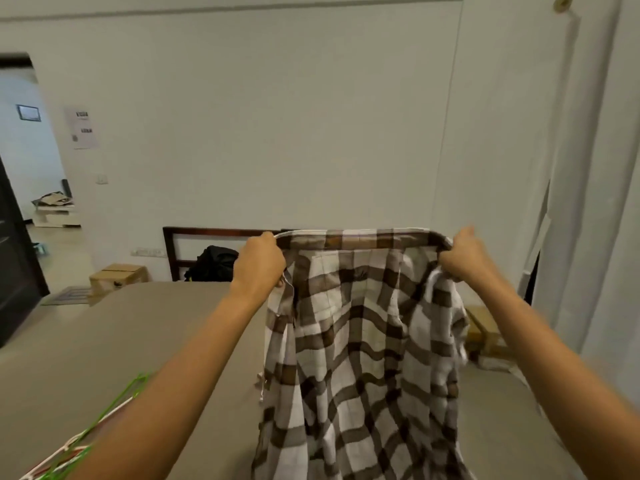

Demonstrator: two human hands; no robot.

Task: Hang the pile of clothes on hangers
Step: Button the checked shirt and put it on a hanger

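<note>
A brown and white checked shirt (360,334) hangs in the air in front of me, stretched by its collar edge. My left hand (258,263) grips the left end of that edge. My right hand (465,254) grips the right end, with bunched cloth under it. The shirt's body drops down past the frame's bottom over the grey bed (138,341). Green and white hangers (86,434) lie at the lower left of the bed, partly hidden by my left forearm.
Behind the bed stand a dark wooden frame (207,233) with a black bag (214,263) and a cardboard box (117,275). An open doorway (38,188) is at the left. White curtains (588,202) hang at the right, another box (485,330) below them.
</note>
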